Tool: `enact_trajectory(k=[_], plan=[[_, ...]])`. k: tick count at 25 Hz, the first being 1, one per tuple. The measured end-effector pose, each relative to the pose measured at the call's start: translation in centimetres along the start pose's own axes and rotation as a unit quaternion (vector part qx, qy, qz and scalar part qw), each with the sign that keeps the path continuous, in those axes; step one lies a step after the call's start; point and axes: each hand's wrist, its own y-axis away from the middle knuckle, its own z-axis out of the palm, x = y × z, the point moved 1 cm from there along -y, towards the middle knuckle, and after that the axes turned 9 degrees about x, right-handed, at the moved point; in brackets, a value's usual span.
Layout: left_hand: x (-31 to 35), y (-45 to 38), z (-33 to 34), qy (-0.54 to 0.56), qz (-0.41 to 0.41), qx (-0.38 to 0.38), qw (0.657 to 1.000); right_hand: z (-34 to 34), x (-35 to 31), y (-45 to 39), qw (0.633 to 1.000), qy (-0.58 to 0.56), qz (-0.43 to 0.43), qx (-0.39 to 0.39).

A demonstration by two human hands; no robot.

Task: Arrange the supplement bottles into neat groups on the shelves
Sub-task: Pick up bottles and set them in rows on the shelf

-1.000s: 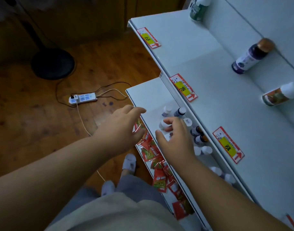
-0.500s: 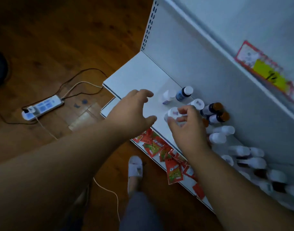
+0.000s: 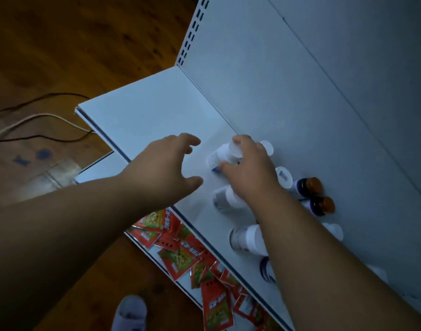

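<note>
My right hand [image 3: 249, 168] is shut on a white-capped bottle [image 3: 222, 155], gripped from above near the middle of the white shelf [image 3: 145, 115]. My left hand [image 3: 166, 168] hovers open just left of that bottle, fingers spread, touching nothing. Several white-capped bottles stand along my right arm: one [image 3: 225, 199] just below the hand, another [image 3: 246, 238] farther down. Two dark bottles with orange caps [image 3: 311, 185] [image 3: 323, 204] stand near the back panel. More bottles are partly hidden behind my right arm.
The shelf's left part is bare white surface up to its front edge [image 3: 102, 134]. On the lower shelf lie several red snack sachets [image 3: 180, 254]. Cables [image 3: 37, 120] run across the wooden floor at left. A slippered foot [image 3: 130, 311] shows below.
The view has dropped closer to the lower shelf. My right hand has moved a white-capped bottle leftward, away from the cluster. My left hand has stayed open beside it.
</note>
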Motion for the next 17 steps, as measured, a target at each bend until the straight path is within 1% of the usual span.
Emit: enact_trajectory(k=[2,3,5,8,10,11,13,15,17], plan=[[-0.5,-1.3,1.4,-0.018,0.019,-0.009,1.000,0.3,0.0,-0.9,0.998,0.018,0.006,-0.062],[-0.4,-1.9,1.9,-0.020,0.023,-0.013,0.999,0.4,0.0,-1.3,0.997,0.031,0.002,-0.075],[-0.3,-2.2,2.1,-0.004,0.012,-0.006,1.000,0.0,-0.7,-1.4,0.997,0.027,-0.012,-0.070],[0.2,-0.2,-0.3,0.079,-0.050,0.038,0.995,-1.8,-2.6,0.5,0.996,-0.048,-0.017,-0.069],[1.2,3.1,-4.1,0.109,-0.091,0.061,0.988,-3.5,-4.8,4.0,0.988,-0.118,-0.015,-0.098],[2.3,5.0,-6.5,0.111,-0.097,0.060,0.987,-4.7,-6.3,6.1,0.980,-0.160,-0.005,-0.119],[5.0,9.0,-11.8,0.079,-0.089,0.050,0.992,-7.6,-9.4,10.1,0.946,-0.280,0.035,-0.161],[7.7,13.6,-17.0,0.043,-0.060,0.034,0.997,-11.1,-11.9,14.2,0.888,-0.404,0.110,-0.192],[10.0,17.0,-21.4,0.011,-0.036,-0.002,0.999,-14.6,-13.7,17.7,0.833,-0.478,0.169,-0.222]])
